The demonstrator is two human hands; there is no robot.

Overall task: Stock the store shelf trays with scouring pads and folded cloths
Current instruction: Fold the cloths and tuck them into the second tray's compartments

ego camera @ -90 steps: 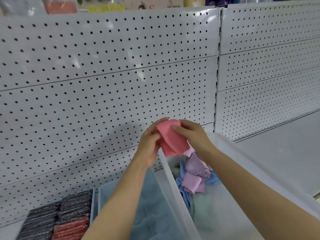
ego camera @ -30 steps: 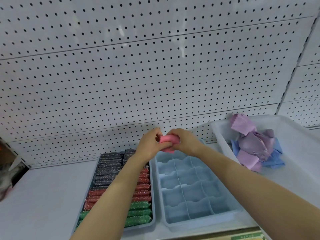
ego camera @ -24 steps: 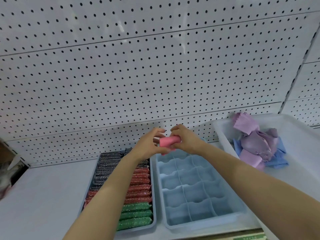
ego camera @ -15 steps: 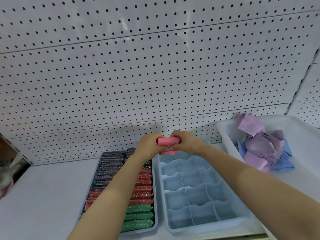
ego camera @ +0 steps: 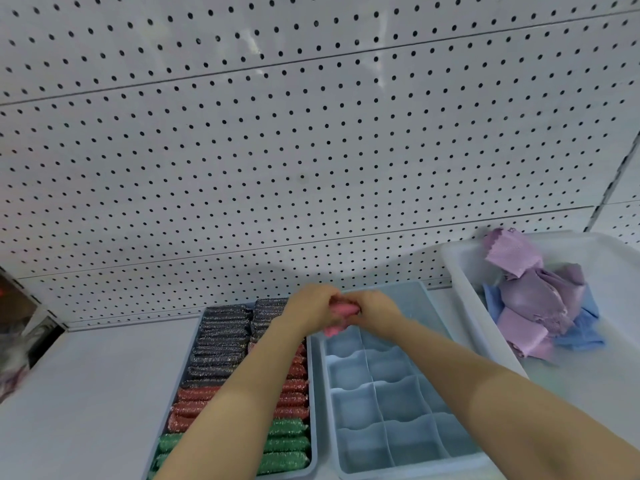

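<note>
A rolled pink cloth [ego camera: 341,312] is gripped between my left hand [ego camera: 310,310] and my right hand [ego camera: 375,310], just above the far-left compartments of the light blue divided tray [ego camera: 398,403]. Most of the cloth is hidden by my fingers; a pink corner hangs below. Left of it, a blue tray [ego camera: 313,375] holds rows of grey, red and green scouring pads [ego camera: 221,344]. A white bin [ego camera: 460,271] on the right holds loose purple cloths [ego camera: 533,303] and a blue cloth [ego camera: 581,336].
A white pegboard wall [ego camera: 311,150] rises right behind the trays. The grey shelf surface [ego camera: 86,393] stretches to the left. Dark blurred goods [ego camera: 14,341] sit at the far left edge.
Both hands carried the pink cloth from over the white bin to the blue divided tray, rolled it tight, and have now lowered it towards the tray's far-left compartments.
</note>
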